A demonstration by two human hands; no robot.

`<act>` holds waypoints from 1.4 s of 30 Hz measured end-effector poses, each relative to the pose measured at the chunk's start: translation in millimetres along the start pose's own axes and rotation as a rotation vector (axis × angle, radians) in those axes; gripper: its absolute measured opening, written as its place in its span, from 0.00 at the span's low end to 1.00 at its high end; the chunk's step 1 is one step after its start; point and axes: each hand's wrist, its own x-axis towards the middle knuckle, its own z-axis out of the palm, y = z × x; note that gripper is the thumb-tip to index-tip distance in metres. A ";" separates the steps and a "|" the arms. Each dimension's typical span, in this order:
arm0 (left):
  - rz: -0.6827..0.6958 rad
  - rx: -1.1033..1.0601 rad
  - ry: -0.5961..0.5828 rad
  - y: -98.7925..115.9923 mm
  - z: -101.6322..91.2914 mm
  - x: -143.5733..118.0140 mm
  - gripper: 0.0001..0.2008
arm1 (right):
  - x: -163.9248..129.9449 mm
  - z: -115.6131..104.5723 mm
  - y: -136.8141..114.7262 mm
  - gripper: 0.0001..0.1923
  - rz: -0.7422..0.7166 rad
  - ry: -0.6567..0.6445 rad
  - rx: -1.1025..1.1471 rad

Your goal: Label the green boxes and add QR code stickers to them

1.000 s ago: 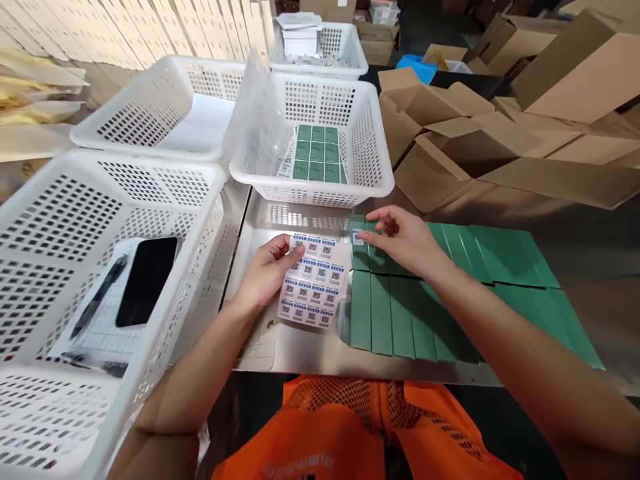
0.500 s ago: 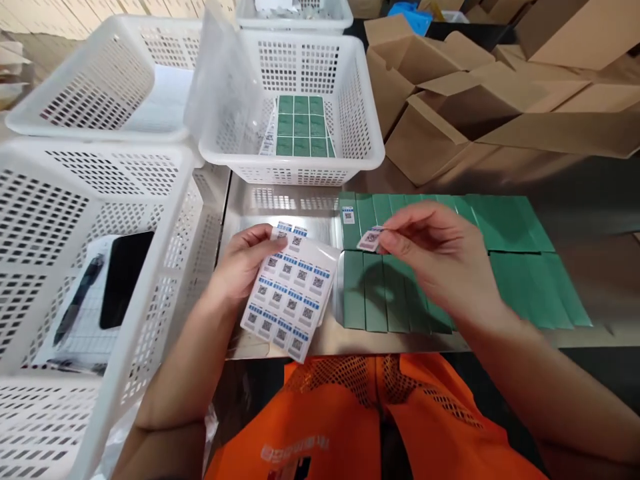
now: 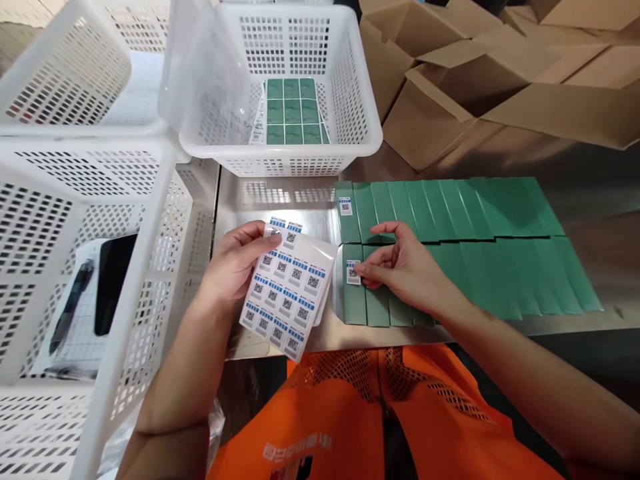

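My left hand [image 3: 245,257] pinches a sheet of QR code stickers [image 3: 287,300] by its upper left corner, tilted above the metal table. Between the thumb and index finger of my right hand [image 3: 395,267] is the edge of a single QR code sticker [image 3: 353,272]. That sticker lies against the leftmost green box [image 3: 355,310] in the near row; whether it is fully stuck down I cannot tell. In the far row, the leftmost green box [image 3: 350,230] bears another sticker [image 3: 345,207]. Several green boxes stand packed side by side in both rows, some partly hidden by my right hand.
A white basket [image 3: 280,152] behind the sheet holds green sticker sheets [image 3: 293,110]. At left, another white basket [image 3: 135,320] contains a black phone [image 3: 114,283], a pen [image 3: 73,307] and papers. Open cardboard boxes [image 3: 430,120] crowd the back right of the metal table [image 3: 273,200].
My right hand has moved down and left, bringing the loose sticker onto the near row's leftmost box. My left hand still holds the sheet. The view has shifted slightly.
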 end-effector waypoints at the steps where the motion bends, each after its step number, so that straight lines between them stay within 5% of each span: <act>1: -0.003 -0.005 -0.005 -0.2 0.2 0.0 0.10 | -0.3 0.6 0.1 0.32 -0.004 0.014 -0.038; 9: 0.039 0.062 -0.159 -9.7 2.0 -1.6 0.09 | -0.9 -1.1 -3.7 0.28 -0.115 0.153 -0.527; 14: 0.047 0.155 -0.270 -18.6 2.1 -2.3 0.09 | -9.4 -2.2 -8.9 0.17 -0.317 0.155 -0.255; 22: 0.048 0.251 -0.293 -20.8 3.8 -1.3 0.11 | -7.2 29.2 -12.9 0.03 -0.600 0.113 -0.368; 27: 0.025 0.264 -0.274 -19.7 3.4 -2.3 0.11 | -12.6 21.0 -18.5 0.03 -0.815 0.019 -0.224; 32: 0.008 0.209 -0.261 -18.4 0.2 -5.0 0.11 | -19.1 -14.5 -22.3 0.05 -0.606 0.091 0.186; 35: -0.016 0.215 -0.286 -17.1 -0.1 -5.7 0.12 | -16.8 -31.8 -14.8 0.07 -0.370 0.108 0.118; 38: -0.035 0.221 -0.292 -16.1 1.0 -6.0 0.12 | -13.2 -37.0 -4.1 0.20 -0.115 0.037 0.043; 42: -0.060 0.227 -0.301 -16.0 1.4 -6.0 0.12 | -9.3 -34.0 6.8 0.36 -0.009 0.009 0.072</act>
